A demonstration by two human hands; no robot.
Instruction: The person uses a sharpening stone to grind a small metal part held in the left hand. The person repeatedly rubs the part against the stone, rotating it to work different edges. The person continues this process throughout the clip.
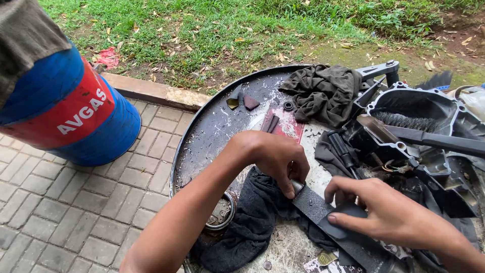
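You work outdoors on a round, grimy drum top (212,131), set on grey paving beside grass and a blue barrel (70,111). Your left hand (275,156) pinches a small metal part (297,187) against the strip of dark sandpaper (323,212), which lies across a black cloth (252,212). Your right hand (384,212) presses flat on that strip. An engine cover (424,126) sits at the right.

Gritty matt black strip (323,215), dark soft cloth (252,217), scuffed dusty metal drum top (207,136), glossy painted blue drum (76,116), rough paving (60,212).
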